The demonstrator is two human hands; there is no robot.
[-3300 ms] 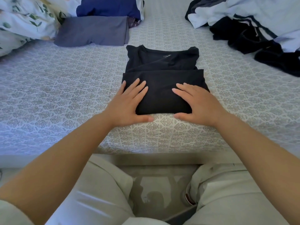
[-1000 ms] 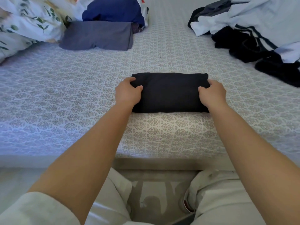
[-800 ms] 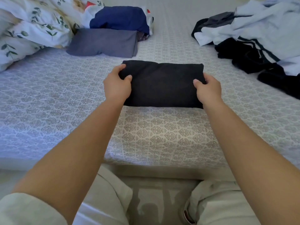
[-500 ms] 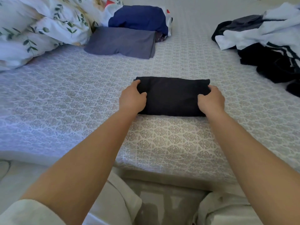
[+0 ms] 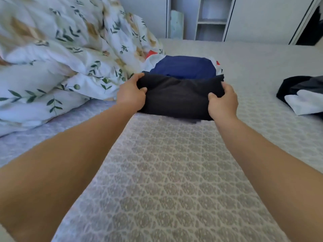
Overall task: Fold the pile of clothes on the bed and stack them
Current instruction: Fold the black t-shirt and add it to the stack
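A folded black garment (image 5: 178, 96) is held by both ends over the far part of the bed (image 5: 174, 172). My left hand (image 5: 131, 95) grips its left end and my right hand (image 5: 222, 100) grips its right end, thumbs on top. Just behind it lies a folded navy blue garment (image 5: 183, 67) on white-and-red cloth. A sliver of grey fabric (image 5: 193, 121) shows under the black garment's near edge; the rest of that grey piece is hidden. At the right edge lies the unfolded pile of black and white clothes (image 5: 304, 95).
A rumpled white duvet with a leaf print (image 5: 61, 58) fills the left side, close to my left hand. Beyond the bed stand white wardrobe panels and an open shelf (image 5: 211, 18). The patterned sheet stretches bare between me and the garment.
Both hands have carried the folded black garment away from the near edge, toward the back left, over the grey folded piece in front of the navy one. The view tilted up.
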